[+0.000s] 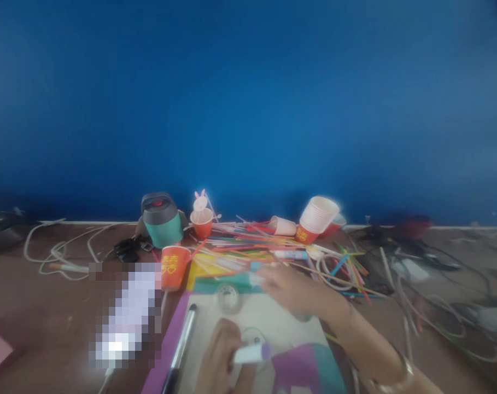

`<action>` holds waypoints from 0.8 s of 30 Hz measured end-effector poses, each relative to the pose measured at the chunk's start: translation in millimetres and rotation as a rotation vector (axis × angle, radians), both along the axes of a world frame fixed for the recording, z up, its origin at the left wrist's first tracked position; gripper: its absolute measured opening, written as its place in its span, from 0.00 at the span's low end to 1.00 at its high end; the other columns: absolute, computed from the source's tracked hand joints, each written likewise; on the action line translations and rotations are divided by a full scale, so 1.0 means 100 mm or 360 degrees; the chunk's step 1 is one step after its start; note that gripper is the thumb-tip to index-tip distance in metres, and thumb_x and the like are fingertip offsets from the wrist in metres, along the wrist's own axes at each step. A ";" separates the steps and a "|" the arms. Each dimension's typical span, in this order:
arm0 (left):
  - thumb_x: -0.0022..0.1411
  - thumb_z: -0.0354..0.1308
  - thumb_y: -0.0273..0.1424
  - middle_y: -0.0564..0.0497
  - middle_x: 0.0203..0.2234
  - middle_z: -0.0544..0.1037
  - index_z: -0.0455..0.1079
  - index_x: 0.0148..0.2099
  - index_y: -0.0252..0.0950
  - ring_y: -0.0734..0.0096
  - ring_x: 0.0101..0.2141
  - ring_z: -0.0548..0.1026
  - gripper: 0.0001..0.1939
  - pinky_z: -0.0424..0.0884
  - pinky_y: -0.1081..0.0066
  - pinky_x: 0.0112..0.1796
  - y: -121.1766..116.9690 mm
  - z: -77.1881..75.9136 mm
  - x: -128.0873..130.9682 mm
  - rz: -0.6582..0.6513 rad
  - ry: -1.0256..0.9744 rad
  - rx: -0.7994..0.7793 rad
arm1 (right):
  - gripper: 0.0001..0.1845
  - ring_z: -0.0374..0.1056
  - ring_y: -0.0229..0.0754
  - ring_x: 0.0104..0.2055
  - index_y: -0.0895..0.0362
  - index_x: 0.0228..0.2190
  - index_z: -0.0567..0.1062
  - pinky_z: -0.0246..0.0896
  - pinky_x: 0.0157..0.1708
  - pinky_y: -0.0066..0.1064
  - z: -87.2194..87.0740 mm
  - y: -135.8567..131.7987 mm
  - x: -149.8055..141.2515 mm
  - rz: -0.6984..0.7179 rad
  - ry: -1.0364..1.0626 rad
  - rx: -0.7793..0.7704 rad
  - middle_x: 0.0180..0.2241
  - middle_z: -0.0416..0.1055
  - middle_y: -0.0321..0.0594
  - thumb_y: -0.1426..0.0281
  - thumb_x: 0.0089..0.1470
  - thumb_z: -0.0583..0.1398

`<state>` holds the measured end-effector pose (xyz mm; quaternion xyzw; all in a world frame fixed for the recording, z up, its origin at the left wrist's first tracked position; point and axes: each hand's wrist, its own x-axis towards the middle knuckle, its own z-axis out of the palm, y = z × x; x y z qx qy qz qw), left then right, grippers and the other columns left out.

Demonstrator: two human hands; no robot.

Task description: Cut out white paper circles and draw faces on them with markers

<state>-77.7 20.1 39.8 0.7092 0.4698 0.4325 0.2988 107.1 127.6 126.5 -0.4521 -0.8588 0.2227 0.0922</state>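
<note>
My left hand [221,350] is closed around a white tube with a purple cap [250,353], held low over pale sheets of paper [268,309]. Beneath it a round outline or disc shows in part. My right hand [285,287] reaches across the far edge of the sheets, smeared by motion. Its fingertips are beside a small blue-and-white thing [255,267], and whether they grip it cannot be made out. A roll of clear tape [228,297] lies between the hands. Along the left edge rests a black-and-silver pen [182,342]. Purple paper [299,365] lies near the front right.
Coloured straws [240,241] are strewn behind the sheets. A red cup [174,268], another cup [201,221] with a bunny figure, and stacked paper cups [317,216] stand around them. A teal bottle [162,221], cables [57,251] and a blurred-out phone [127,312] are leftward.
</note>
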 end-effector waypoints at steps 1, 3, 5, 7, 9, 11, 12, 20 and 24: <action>0.62 0.50 0.32 0.49 0.32 0.69 0.62 0.35 0.39 0.70 0.30 0.72 0.03 0.69 0.76 0.27 0.00 -0.01 -0.01 0.0031 0.0023 -0.0012 | 0.13 0.65 0.38 0.26 0.56 0.26 0.74 0.52 0.26 0.27 0.02 -0.18 0.02 0.0108 0.0032 -0.0101 0.25 0.72 0.37 0.76 0.54 0.51; 0.61 0.53 0.31 0.45 0.40 0.71 0.63 0.45 0.39 0.69 0.33 0.74 0.10 0.71 0.76 0.27 0.01 -0.02 -0.03 -0.0045 0.0204 0.0017 | 0.13 0.62 0.35 0.20 0.57 0.20 0.73 0.48 0.22 0.26 0.04 -0.49 0.05 0.0275 0.0017 -0.0324 0.19 0.71 0.35 0.77 0.52 0.53; 0.62 0.53 0.29 0.46 0.41 0.73 0.62 0.51 0.40 0.69 0.32 0.75 0.15 0.72 0.75 0.30 0.01 -0.01 -0.06 -0.0306 0.0499 0.0169 | 0.11 0.66 0.37 0.24 0.57 0.22 0.75 0.51 0.24 0.27 0.04 -0.70 0.08 0.0177 0.0057 -0.0351 0.22 0.74 0.37 0.79 0.48 0.55; 0.63 0.50 0.27 0.48 0.34 0.76 0.64 0.50 0.39 0.69 0.29 0.76 0.13 0.71 0.75 0.29 0.01 0.00 -0.07 -0.0526 0.0768 0.0329 | 0.12 0.68 0.38 0.27 0.55 0.24 0.77 0.55 0.27 0.27 0.05 -0.81 0.11 0.0107 0.0173 -0.0386 0.24 0.76 0.37 0.80 0.46 0.55; 0.62 0.49 0.25 0.48 0.29 0.76 0.65 0.49 0.36 0.67 0.28 0.75 0.13 0.71 0.74 0.27 -0.01 -0.01 -0.05 -0.0588 0.0878 0.0452 | 0.13 0.70 0.39 0.31 0.53 0.28 0.79 0.58 0.30 0.26 0.06 -0.85 0.15 -0.0002 0.0283 -0.0488 0.28 0.77 0.36 0.79 0.46 0.56; 0.61 0.49 0.24 0.47 0.29 0.76 0.63 0.51 0.34 0.65 0.27 0.75 0.15 0.70 0.73 0.26 -0.03 -0.07 -0.01 -0.0565 0.0845 0.0525 | 0.13 0.71 0.40 0.33 0.52 0.31 0.79 0.61 0.31 0.26 0.07 -0.86 0.19 -0.0152 0.0372 -0.0667 0.31 0.78 0.36 0.77 0.47 0.58; 0.61 0.49 0.24 0.47 0.30 0.76 0.63 0.52 0.34 0.65 0.27 0.75 0.16 0.70 0.72 0.25 -0.05 -0.12 0.02 -0.0558 0.0804 0.0534 | 0.12 0.72 0.40 0.34 0.51 0.32 0.79 0.62 0.32 0.26 0.08 -0.87 0.21 -0.0224 0.0420 -0.0741 0.33 0.78 0.36 0.76 0.46 0.59; 0.56 0.53 0.26 0.47 0.31 0.77 0.64 0.50 0.36 0.66 0.28 0.75 0.18 0.70 0.72 0.29 -0.07 -0.18 0.03 -0.0542 0.0360 -0.0147 | 0.12 0.69 0.35 0.25 0.55 0.35 0.77 0.60 0.19 0.21 0.02 -0.83 0.20 -0.0354 0.0826 -0.1208 0.32 0.76 0.37 0.75 0.45 0.60; 0.60 0.48 0.25 0.45 0.31 0.76 0.66 0.43 0.35 0.66 0.30 0.75 0.10 0.70 0.72 0.30 -0.07 -0.10 0.01 -0.0484 0.0409 -0.0042 | 0.06 0.67 0.36 0.31 0.57 0.26 0.76 0.60 0.24 0.20 -0.10 -0.83 0.03 -0.0478 0.0870 -0.0876 0.30 0.72 0.37 0.75 0.46 0.59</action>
